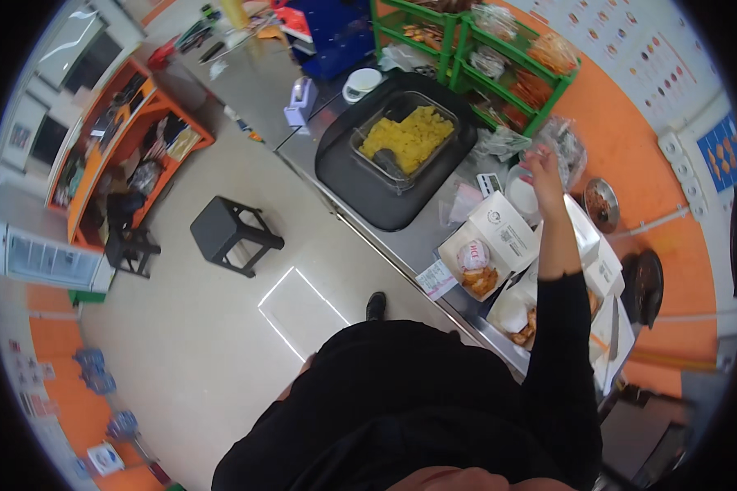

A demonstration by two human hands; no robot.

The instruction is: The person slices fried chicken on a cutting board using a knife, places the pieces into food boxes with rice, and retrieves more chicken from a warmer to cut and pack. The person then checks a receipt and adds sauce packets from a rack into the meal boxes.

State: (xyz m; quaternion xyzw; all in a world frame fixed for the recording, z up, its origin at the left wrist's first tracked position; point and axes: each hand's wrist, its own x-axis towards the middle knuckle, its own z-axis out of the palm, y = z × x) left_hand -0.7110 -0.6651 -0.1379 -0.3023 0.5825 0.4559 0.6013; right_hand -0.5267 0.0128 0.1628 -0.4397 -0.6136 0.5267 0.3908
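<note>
One right hand point(542, 170) hangs at the right of the frame, above the steel counter point(301, 147), its fingers loosely bent and partly spread; whether anything is pinched between them I cannot tell. The left hand is out of sight. Nearest those fingers is a white round container point(522, 196), just below them in the frame, with a crumpled clear plastic bag point(568, 147) to their right. The container looks like thin plastic: probably light, a little springy, smooth enough to slide and liable to dent under a hard squeeze, so its rim or outer wall seems the best hold. The bag is likely limp and slippery, better gathered at a fold. The container's outline is a slight oval, longer up and down the frame; it shows no clear front, and which way its mouth faces cannot be made out.
</note>
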